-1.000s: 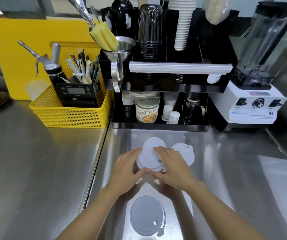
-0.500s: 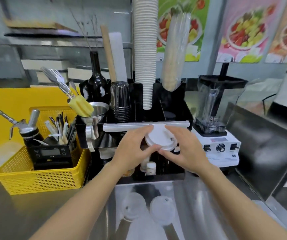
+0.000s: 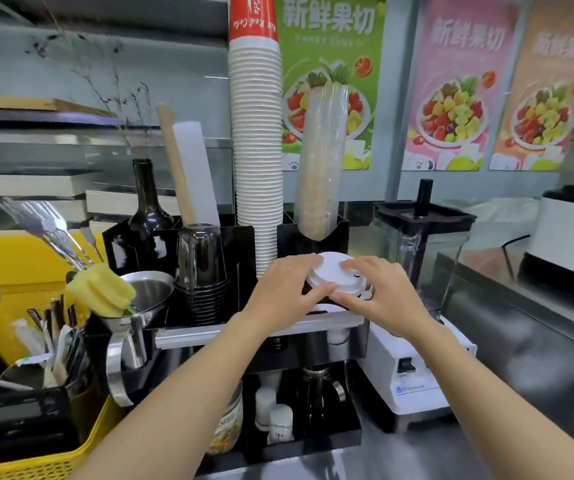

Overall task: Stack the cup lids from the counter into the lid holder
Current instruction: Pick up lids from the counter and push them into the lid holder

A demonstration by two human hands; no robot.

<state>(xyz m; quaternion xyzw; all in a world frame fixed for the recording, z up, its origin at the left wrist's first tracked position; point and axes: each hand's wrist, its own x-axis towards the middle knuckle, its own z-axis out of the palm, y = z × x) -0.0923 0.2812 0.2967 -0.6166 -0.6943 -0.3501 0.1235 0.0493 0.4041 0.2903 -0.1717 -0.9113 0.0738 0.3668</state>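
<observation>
Raised from the counter, the white lids [image 3: 334, 276] sit over the black holder [image 3: 313, 244], both hands' fingers [image 3: 308, 295] gripping their rim.

bench [image 3: 399, 455]: steel, showing bare at near centre
left: yellow basket [image 3: 36, 462] sitting
centre: black organiser [image 3: 299, 441] standing
right: white blender base [image 3: 413, 382] standing

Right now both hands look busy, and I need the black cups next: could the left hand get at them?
Probably yes, once it lets go. The left hand grips the white lids together with the right hand; the black cups stand just to its left, with nothing between.
</observation>
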